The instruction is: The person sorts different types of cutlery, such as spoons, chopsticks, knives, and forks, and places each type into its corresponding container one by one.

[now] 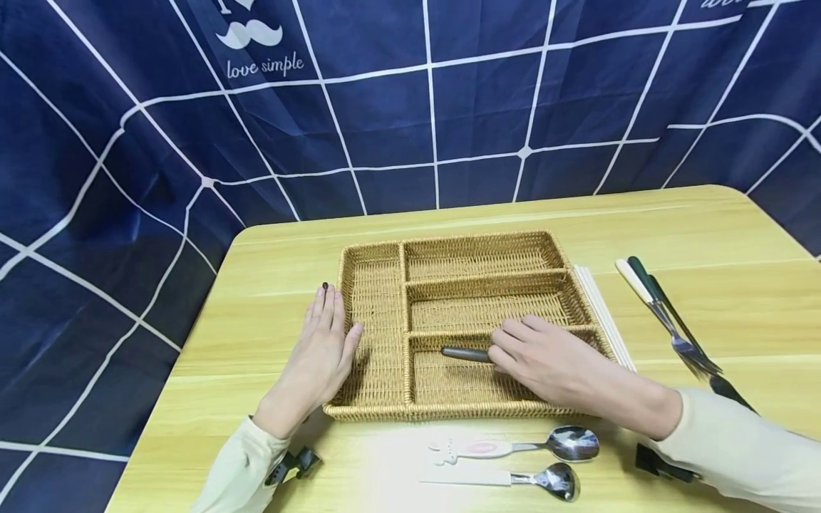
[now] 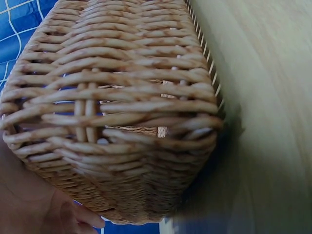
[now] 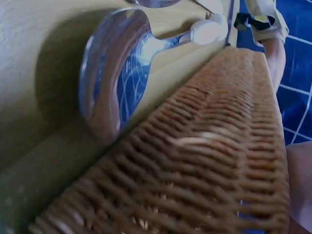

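A woven wicker tray with several compartments lies on the table. My left hand rests along the tray's left wall, its fingers straight and the thumb at the rim. In the left wrist view, part of that left hand shows beside the wicker wall. Over the front right compartment, my right hand holds a utensil with a dark handle. The handle points left; the utensil's other end is hidden by the hand. The right wrist view shows the tray's front wall and only an edge of the right hand.
In front of the tray lie a spoon with a pink-and-white handle and a white-handled spoon. White chopsticks lie along the tray's right side. Farther right are a fork and dark-handled cutlery. A blue checked curtain hangs behind.
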Demonstrator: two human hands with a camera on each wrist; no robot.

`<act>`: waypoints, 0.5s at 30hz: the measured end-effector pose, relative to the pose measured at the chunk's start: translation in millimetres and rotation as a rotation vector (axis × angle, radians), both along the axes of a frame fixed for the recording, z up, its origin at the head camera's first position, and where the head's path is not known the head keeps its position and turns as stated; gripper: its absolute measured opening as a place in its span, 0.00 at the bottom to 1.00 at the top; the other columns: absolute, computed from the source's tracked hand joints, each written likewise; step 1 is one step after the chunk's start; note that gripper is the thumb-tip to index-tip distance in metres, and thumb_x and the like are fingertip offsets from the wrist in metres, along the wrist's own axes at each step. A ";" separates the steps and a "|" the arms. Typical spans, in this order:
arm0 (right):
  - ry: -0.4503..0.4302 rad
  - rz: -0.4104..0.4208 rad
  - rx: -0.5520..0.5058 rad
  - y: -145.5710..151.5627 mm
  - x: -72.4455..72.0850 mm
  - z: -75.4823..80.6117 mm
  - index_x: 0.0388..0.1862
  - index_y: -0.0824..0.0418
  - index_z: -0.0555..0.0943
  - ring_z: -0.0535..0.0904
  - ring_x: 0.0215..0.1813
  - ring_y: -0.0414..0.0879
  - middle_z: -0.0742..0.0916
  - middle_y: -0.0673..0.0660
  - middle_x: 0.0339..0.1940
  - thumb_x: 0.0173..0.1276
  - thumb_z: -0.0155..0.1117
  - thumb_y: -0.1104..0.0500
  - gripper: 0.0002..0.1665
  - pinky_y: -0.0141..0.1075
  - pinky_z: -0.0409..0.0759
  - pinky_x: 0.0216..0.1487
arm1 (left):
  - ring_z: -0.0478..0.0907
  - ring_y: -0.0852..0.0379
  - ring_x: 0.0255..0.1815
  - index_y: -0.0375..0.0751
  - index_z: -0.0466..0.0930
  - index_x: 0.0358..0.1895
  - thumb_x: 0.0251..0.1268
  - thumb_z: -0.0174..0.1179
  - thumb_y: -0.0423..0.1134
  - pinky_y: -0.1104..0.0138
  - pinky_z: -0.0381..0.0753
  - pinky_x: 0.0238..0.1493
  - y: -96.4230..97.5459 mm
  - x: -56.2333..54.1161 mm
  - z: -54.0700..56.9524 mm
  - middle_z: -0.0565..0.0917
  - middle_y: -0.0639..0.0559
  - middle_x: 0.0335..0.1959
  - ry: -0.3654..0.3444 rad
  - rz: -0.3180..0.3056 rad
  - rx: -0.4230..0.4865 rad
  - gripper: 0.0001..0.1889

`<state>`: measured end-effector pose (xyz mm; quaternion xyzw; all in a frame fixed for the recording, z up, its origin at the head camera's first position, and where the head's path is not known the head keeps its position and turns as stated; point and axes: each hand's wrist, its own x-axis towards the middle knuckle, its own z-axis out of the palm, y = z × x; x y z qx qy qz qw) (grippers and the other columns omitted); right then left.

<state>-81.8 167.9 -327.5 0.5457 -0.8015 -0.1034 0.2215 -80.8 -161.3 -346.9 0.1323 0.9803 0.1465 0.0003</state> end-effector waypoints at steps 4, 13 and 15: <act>-0.026 -0.001 0.052 -6.4 -0.7 -4.4 0.33 0.60 0.71 0.69 0.35 0.46 0.77 0.54 0.33 0.62 0.48 0.59 0.05 0.35 0.73 0.35 | 0.34 0.37 0.77 0.21 0.41 0.73 0.80 0.36 0.48 0.47 0.41 0.75 -0.8 0.4 -0.7 0.42 0.28 0.75 0.012 -0.001 -0.005 0.35; -0.055 -0.043 0.135 -18.8 -2.2 -5.8 0.33 0.58 0.71 0.64 0.18 0.38 0.76 0.49 0.17 0.54 0.70 0.62 0.15 0.25 0.59 0.13 | 0.32 0.39 0.77 0.22 0.40 0.73 0.80 0.33 0.50 0.48 0.39 0.76 -1.2 0.1 -1.9 0.39 0.29 0.75 0.007 0.000 -0.004 0.35; -0.054 -0.052 0.165 -21.3 -2.6 -6.0 0.33 0.59 0.71 0.60 0.17 0.37 0.74 0.49 0.16 0.50 0.71 0.65 0.17 0.25 0.56 0.13 | 0.31 0.40 0.77 0.22 0.40 0.73 0.80 0.33 0.50 0.48 0.39 0.76 -0.9 0.1 -1.9 0.39 0.30 0.75 0.005 0.003 0.000 0.35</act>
